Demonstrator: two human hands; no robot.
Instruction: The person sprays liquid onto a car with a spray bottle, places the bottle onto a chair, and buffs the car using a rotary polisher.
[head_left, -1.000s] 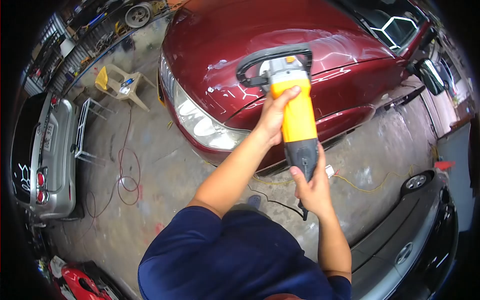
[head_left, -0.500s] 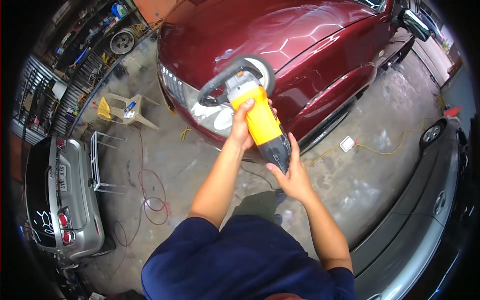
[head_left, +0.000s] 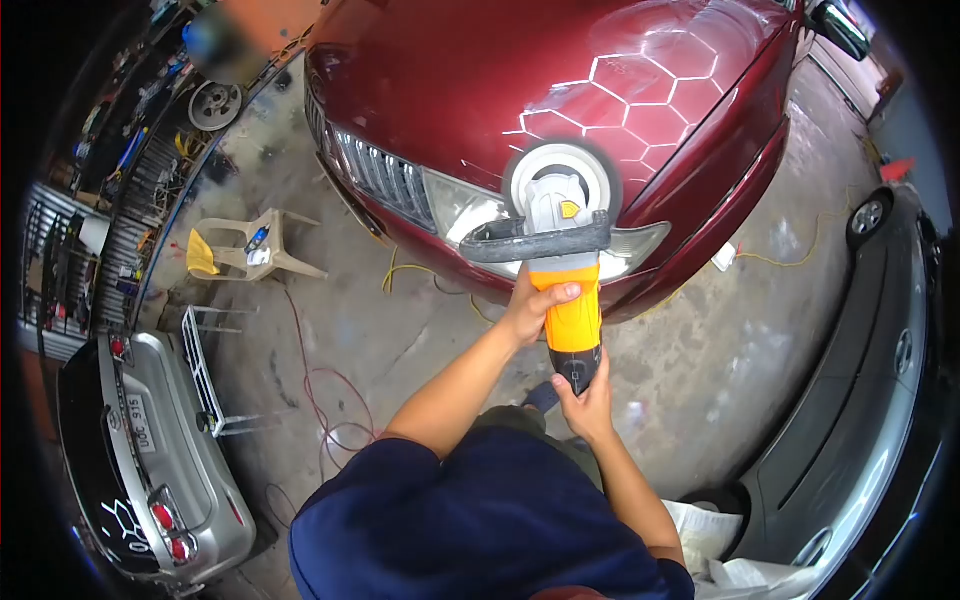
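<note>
I hold a yellow and grey polisher (head_left: pixel 570 290) with a black loop handle and a round white pad (head_left: pixel 560 172). The pad rests on the front edge of the dark red car's hood (head_left: pixel 480 70), just above the headlight (head_left: pixel 470 212). My left hand (head_left: pixel 532 308) is wrapped around the yellow body below the loop handle. My right hand (head_left: pixel 585 400) grips the dark grey rear end of the tool. Hexagonal light reflections show on the hood to the right of the pad.
A silver car (head_left: pixel 150 450) stands at the lower left, a grey car (head_left: pixel 880 390) at the right. A beige plastic chair (head_left: pixel 250 250) and a white metal rack (head_left: pixel 215 370) stand on the concrete floor, with red and yellow cables lying about. Papers (head_left: pixel 720 550) lie lower right.
The view swung so the red car's front now faces me. The polisher moved from tilted left to upright, and its pad now sits on the hood edge above the headlight.
</note>
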